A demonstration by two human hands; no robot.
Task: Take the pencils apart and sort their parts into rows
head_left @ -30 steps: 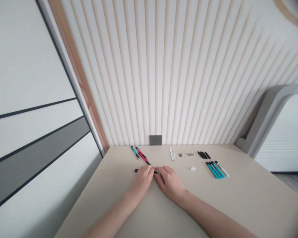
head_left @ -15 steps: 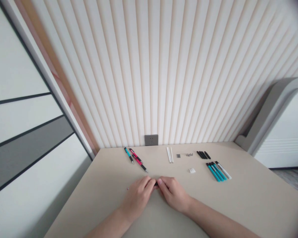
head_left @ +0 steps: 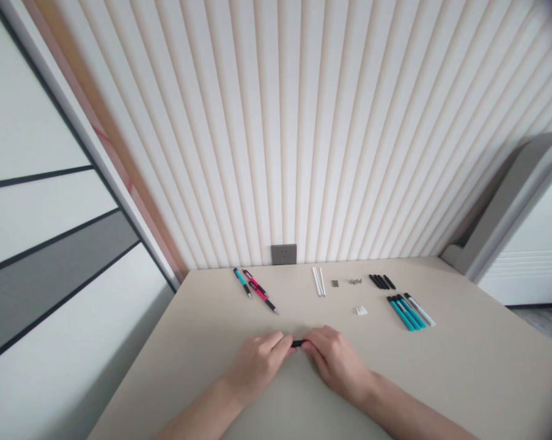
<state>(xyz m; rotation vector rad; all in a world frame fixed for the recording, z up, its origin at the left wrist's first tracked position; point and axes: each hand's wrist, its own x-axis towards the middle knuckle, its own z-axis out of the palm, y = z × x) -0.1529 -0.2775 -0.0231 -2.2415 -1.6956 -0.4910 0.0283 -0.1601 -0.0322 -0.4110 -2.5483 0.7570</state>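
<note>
Okay, nearest on my feed are the bare left hand [head_left: 256, 365] and right hand [head_left: 335, 362], meeting low over the matte beige surface [head_left: 202, 330]. The fingers [head_left: 313, 342] of both hands are brought together and clamped on either end of a short black barrel [head_left: 298, 343], a smooth, round piece sitting between the fingertips; I cannot tell whether it touches the surface. I judge slippage the main risk: a twist or uneven squeeze on that slick cylinder could pop it loose and set it rolling. Farther out, a teal-and-black pen [head_left: 242, 283] lies just beside a pink-and-black pen [head_left: 260, 293], near enough for a rolling piece to disturb them. To their right are slim white sticks [head_left: 318, 282], tiny grey parts [head_left: 355, 282], a small white piece [head_left: 360, 310], black barrels [head_left: 381, 282], and a fan of teal pens [head_left: 406, 313]. Beyond them all, a grey wall socket [head_left: 283, 254] sits on the ribbed cream wall panel [head_left: 276, 122].
</note>
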